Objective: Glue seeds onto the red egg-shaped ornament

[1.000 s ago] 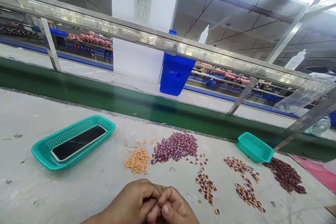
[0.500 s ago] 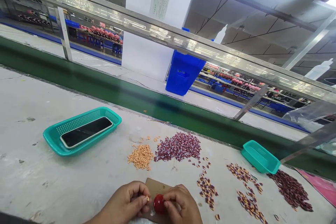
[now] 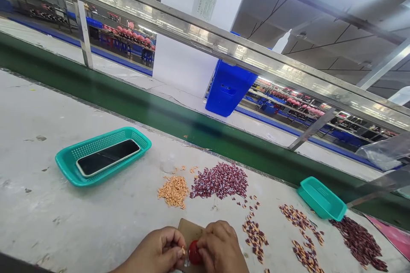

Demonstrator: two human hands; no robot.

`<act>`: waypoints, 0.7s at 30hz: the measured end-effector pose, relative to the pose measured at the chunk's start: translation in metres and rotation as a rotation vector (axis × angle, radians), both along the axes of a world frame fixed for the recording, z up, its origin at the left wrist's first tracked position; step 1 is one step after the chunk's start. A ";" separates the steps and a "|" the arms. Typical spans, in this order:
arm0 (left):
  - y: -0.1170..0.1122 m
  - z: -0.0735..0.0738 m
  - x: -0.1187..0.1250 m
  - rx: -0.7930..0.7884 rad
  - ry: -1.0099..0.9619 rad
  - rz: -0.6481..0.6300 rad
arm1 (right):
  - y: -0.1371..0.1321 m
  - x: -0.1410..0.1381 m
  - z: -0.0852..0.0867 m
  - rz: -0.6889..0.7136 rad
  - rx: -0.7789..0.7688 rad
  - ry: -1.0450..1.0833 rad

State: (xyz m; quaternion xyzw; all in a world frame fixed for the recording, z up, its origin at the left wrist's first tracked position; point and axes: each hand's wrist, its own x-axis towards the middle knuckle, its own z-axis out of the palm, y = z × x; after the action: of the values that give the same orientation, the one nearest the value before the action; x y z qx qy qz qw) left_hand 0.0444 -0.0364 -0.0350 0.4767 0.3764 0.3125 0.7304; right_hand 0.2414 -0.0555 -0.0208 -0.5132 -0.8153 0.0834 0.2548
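At the bottom centre, my left hand (image 3: pixel 162 249) pinches a small orange piece (image 3: pixel 183 249) between thumb and fingertips. Right beside it, my right hand (image 3: pixel 221 245) is closed, its fingertips at the right edge of a shiny red round object (image 3: pixel 194 252). Whether those fingers grip the red object or something small is hidden. Under both hands lies a piece of brown cardboard (image 3: pixel 188 227). Just beyond are a pile of small orange pieces (image 3: pixel 174 191) and a larger pile of dark red and whitish pieces (image 3: pixel 221 180).
Two-coloured orange and dark pieces (image 3: pixel 255 236) lie in clusters to the right, near a dark red pile (image 3: pixel 358 239) and a green tray (image 3: pixel 322 198). At left, a green basket (image 3: pixel 67 169) holds a phone (image 3: pixel 109 158). A blue bin (image 3: pixel 229 89) hangs beyond the green strip.
My right fingertips have moved slightly left, further over the red object. My left hand keeps its pinch on the orange piece. The whole view has shifted a little.
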 end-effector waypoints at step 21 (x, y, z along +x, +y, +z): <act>-0.007 0.010 0.004 0.030 -0.053 -0.014 | -0.007 -0.023 -0.015 0.025 0.025 0.644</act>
State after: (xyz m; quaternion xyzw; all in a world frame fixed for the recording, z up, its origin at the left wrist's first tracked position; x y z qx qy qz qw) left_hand 0.0483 -0.0433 -0.0251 0.4819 0.3485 0.3255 0.7351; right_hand 0.2188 -0.0621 -0.0362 -0.4474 -0.6999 0.2344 0.5050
